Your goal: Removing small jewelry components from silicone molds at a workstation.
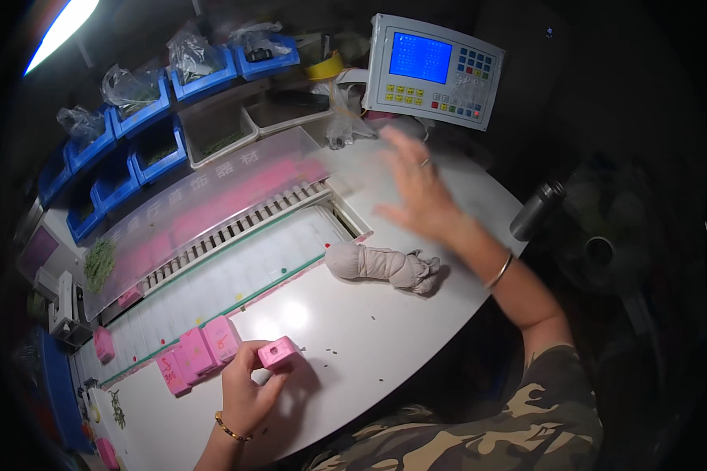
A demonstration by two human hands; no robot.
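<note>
- The person's camouflage clothing (463, 439) lies nearest to the camera, along the lower edge;
- at left, a row of pink blocks (197, 352) sits on the white table (416, 330), beside a pale green-edged strip (220, 284);
- just right of this row, the left hand (250, 386) pinches a single pink block (281, 357) between thumb and fingers; a face with a dark hole turns toward the camera; I cannot tell surely its long axis;
- further right, a grey wrapped bundle (381, 263) lies with its long axis roughly left to right, the round end toward the left; no hand touches it;
- beyond this bundle, the right hand (418, 191) is blurred, with fingers spread; I see nothing held in it; from there, the pinched block lies leftward and closer to the body;
- at far right is a dark flask (537, 212).
</note>
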